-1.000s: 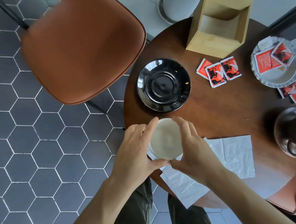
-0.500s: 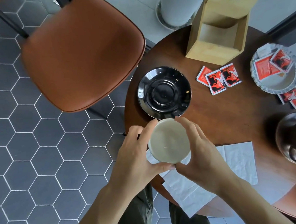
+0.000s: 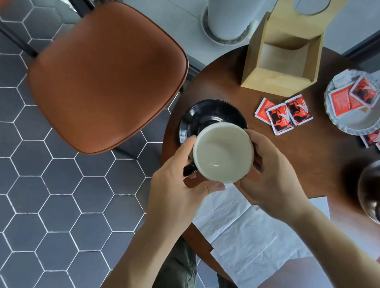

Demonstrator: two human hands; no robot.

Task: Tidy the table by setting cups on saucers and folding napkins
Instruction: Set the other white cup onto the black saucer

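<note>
Both hands hold a cup (image 3: 223, 153) with a pale cream inside and a dark outside above the near edge of the black saucer (image 3: 205, 116), whose far rim shows past the cup's lip. The left hand (image 3: 178, 188) has its fingers curled round the cup's left side, the thumb lying under the near rim and the dark handle showing against the palm. The right hand (image 3: 272, 172) grips the right side, fingers wrapped behind the wall. Whether the cup touches the saucer cannot be told from this view. A white napkin (image 3: 251, 237) lies unfolded and creased on the round dark wooden bench (image 3: 306, 151), under the wrists and hanging over the near edge. Three red sugar packets (image 3: 283, 114) lie beside the saucer, near a light wooden box (image 3: 283, 55). A glass dish (image 3: 358, 104) with more packets sits at the right edge, and a second dark cup (image 3: 378, 191) stands near it. A brown chair (image 3: 106, 75) stands to the left on the hexagon-tiled floor.
</note>
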